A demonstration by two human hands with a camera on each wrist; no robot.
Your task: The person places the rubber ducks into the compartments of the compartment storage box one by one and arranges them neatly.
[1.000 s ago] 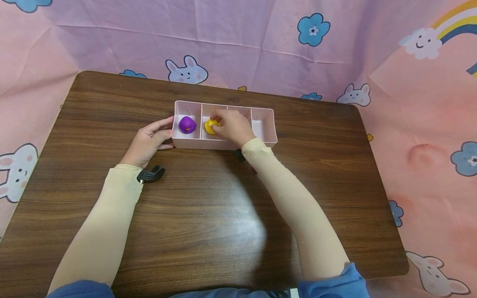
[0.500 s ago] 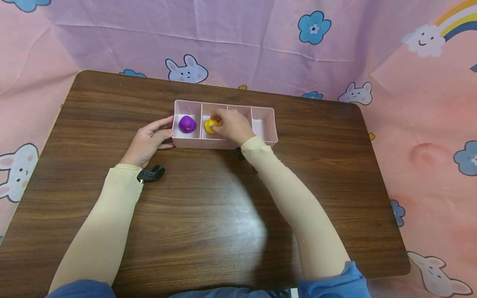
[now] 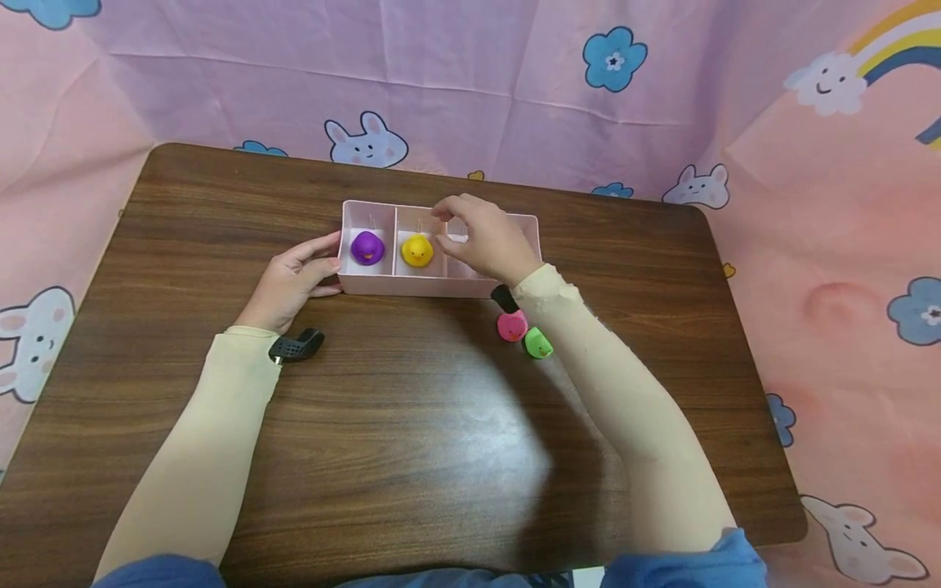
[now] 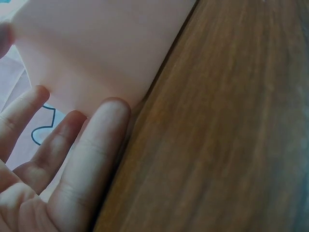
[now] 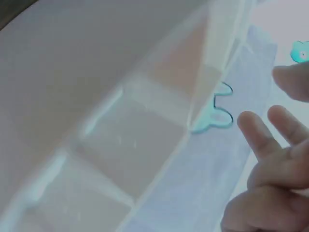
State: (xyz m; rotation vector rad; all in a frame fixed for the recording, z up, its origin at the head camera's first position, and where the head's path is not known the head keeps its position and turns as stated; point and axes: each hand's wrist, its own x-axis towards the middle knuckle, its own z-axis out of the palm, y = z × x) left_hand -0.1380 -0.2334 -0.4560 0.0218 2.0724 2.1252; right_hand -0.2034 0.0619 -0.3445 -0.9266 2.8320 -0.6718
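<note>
A pink divided box (image 3: 412,286) stands on the table with a purple rubber duck (image 3: 367,248) in its leftmost compartment. The neighbouring compartment holds a yellow rubber duck (image 3: 416,250). My left hand (image 3: 283,282) rests its fingertips against the box's left end; in the left wrist view these fingers (image 4: 91,159) lie fairly straight against the end wall. Above the right half of the box, my right hand (image 3: 492,237) has thumb and fingers spread apart with nothing between them, and it hides part of the right compartments. The right wrist view shows its fingers (image 5: 260,135) beside the box's edge.
A pink duck (image 3: 512,326) and a green duck (image 3: 538,343) sit on the brown wooden table (image 3: 382,425) in front of the box, close to my right forearm. Behind the table hangs a patterned cloth (image 3: 456,82).
My right hand has let go of the yellow duck, leaving it in its compartment, and moved up and right. The pink and green ducks have come into sight. My left hand stays put.
</note>
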